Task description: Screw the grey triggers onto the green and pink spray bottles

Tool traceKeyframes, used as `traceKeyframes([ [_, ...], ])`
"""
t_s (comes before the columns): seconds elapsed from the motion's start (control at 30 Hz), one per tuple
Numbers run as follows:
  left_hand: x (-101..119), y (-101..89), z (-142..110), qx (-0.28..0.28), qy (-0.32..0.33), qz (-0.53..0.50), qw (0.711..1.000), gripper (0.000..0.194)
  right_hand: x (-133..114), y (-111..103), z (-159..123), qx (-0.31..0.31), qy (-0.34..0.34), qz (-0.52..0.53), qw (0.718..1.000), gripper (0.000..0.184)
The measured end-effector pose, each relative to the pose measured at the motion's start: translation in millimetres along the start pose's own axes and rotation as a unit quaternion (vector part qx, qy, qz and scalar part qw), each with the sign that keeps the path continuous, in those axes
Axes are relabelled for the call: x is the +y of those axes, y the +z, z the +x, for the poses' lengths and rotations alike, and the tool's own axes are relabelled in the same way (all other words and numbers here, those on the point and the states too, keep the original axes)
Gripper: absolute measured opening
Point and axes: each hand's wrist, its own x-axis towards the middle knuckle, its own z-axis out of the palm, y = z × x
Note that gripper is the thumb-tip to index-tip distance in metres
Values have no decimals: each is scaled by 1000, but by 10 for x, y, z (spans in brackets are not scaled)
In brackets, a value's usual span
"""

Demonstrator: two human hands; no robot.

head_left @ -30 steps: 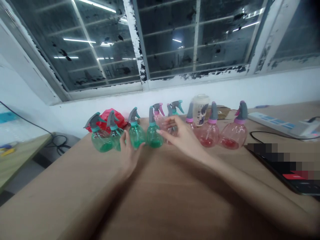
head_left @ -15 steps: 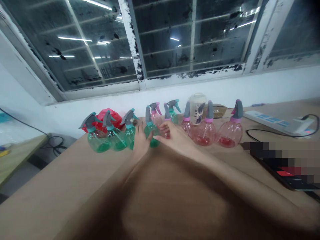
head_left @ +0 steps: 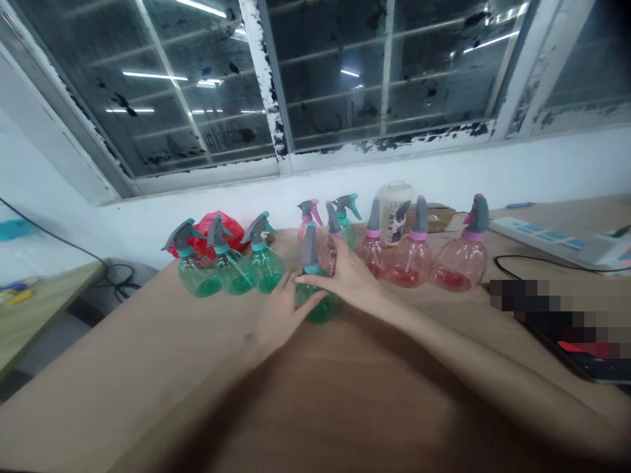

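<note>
A green spray bottle (head_left: 318, 312) with a grey head and teal collar stands upright in front of the row. My left hand (head_left: 280, 309) is closed around its left side, with the thumb across the front. From the right, my right hand (head_left: 355, 276) also grips it; the thumb crosses the front just below the collar, and the other fingers are partly hidden. Just behind these fingers is a pink spray bottle (head_left: 329, 253). To the left stand three green bottles, the nearest being a green spray bottle (head_left: 266, 268). On the right are three more pink bottles, including a pink spray bottle (head_left: 407, 263).
Farther back are another pink bottle (head_left: 306, 230), a green bottle with teal trigger (head_left: 348, 226), a white cup (head_left: 394, 207) and a brown packet (head_left: 434, 217). A red bag (head_left: 224, 226) lies behind the left bottles. At right are a power strip (head_left: 537, 240) and a phone (head_left: 586, 361).
The green spray bottle between my hands has come out of the row, toward me and slightly right. Both hands have moved with it. The view has shifted slightly.
</note>
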Motion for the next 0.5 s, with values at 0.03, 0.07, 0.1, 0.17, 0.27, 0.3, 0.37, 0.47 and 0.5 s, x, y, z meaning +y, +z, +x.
traceKeyframes([
  [0.03, 22, -25, -92, -11, 13, -6, 1000, 43, 14, 26, -6, 5, -3, 8, 1000, 102],
  [0.07, 21, -48, -174, -11, 21, -11, 1000, 42, 29, 49, -8, 8, -5, 17, 1000, 104],
  [0.1, -3, -67, -240, 4, 25, -17, 1000, 41, 44, 66, -8, 3, -8, 25, 1000, 102],
  [0.17, -122, -97, -314, 76, 16, -21, 997, 40, 70, 85, 0, -24, -14, 43, 999, 93],
  [0.27, -394, -132, -259, 209, -27, 12, 977, 43, 89, 90, 7, -46, -14, 46, 998, 86],
  [0.3, -483, -142, -207, 231, -41, 37, 971, 46, 90, 89, 5, -40, -14, 41, 998, 86],
  [0.37, -627, -160, -80, 245, -53, 83, 965, 55, 83, 88, -3, -26, -17, 35, 999, 88],
  [0.47, -740, -178, 106, 246, -60, 110, 961, 71, 59, 83, -16, -27, -32, 54, 998, 90],
  [0.5, -754, -181, 157, 245, -64, 109, 961, 75, 51, 80, -19, -30, -39, 65, 997, 89],
])
